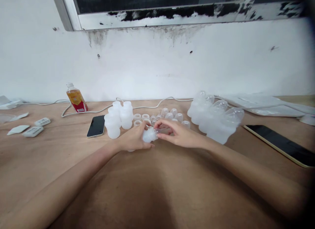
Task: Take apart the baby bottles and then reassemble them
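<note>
White bottle (148, 135) is right near those clear domes (178, 117) on the worktop (49, 156), dude: your left hand (134, 136)'s wrapped round it, your right hand (180, 133)'s pinching its clear tip (157, 131).

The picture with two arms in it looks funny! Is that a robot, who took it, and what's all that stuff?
No robot here: those are a person's bare hands. The camera sits on their head, looking forward and down. The left hand holds a cloudy white bottle, and the right hand has its fingers at a clear piece on the end. On the table are more white bottles, rings, clear caps, bottles with clear tops, two phones, a drink bottle and a white cable.
</note>
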Tool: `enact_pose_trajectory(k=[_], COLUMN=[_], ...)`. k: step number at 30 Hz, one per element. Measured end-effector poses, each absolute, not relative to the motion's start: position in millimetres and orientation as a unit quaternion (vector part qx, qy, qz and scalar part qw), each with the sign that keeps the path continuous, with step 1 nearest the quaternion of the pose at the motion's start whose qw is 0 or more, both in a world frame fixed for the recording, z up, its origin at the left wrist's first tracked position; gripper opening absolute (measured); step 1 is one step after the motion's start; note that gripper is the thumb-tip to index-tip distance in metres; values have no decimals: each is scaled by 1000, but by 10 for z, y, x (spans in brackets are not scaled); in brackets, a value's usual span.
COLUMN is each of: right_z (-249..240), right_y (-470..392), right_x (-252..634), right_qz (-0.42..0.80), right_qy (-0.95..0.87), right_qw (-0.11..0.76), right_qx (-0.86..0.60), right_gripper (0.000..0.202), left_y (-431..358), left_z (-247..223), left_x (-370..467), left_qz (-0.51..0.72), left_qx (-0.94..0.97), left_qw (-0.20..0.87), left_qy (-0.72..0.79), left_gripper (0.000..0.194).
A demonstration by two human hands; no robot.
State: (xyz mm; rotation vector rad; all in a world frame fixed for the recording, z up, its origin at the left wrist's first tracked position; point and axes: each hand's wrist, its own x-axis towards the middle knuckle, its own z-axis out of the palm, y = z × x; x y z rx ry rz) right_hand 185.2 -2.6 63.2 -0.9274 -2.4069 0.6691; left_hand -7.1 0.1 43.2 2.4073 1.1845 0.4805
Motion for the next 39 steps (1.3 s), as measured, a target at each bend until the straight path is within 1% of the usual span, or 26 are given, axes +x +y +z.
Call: enact_pose_trajectory(k=[3,7,11,13,15,18,19,20,24,26,33,39], right_z=[575,602,735,789,790,642,558,466,140,63,66,79], right_y=[10,10,8,19,26,7,-7,-23,-82,-93,-87,-90], right_x=[1849,1883,1964,2005,2025,1980,1943,1900,1732,1697,1719,1712], right_qz=[288,304,241,202,190,179,166,150,89,82,100,129], right_qy=[-859,-860,-875,-881,-899,-931,-937,-940,-920,-912,-907,-895], right_qw=[258,262,305,305,243,109,86,83,175,198,203,220], right_qx=[-336,-316,-289,-301,-311,-299,-295,-295,-338,-351,-356,-366], right_gripper=[14,22,21,22,24,21,19,18,20,20,19,19], left_y=[-17,-37,-54,-63,-68,-61,-53,-41,36,75,137,182], left_z=[428,464,590,682,783,917,951,978,1012,1003,1006,997], left_x=[-61,-46,-81,-134,-206,-326,-366,-404,-535,-581,-655,-706], left_qz=[170,168,140,99,70,79,86,91,79,68,25,12], left_qx=[868,877,894,907,914,912,910,907,895,890,890,877], left_qw=[198,182,160,170,162,92,61,31,-59,-83,-113,-140], left_qy=[423,412,394,371,364,392,401,410,435,443,442,459], left_gripper=[58,57,59,57,52,45,44,44,44,44,40,42])
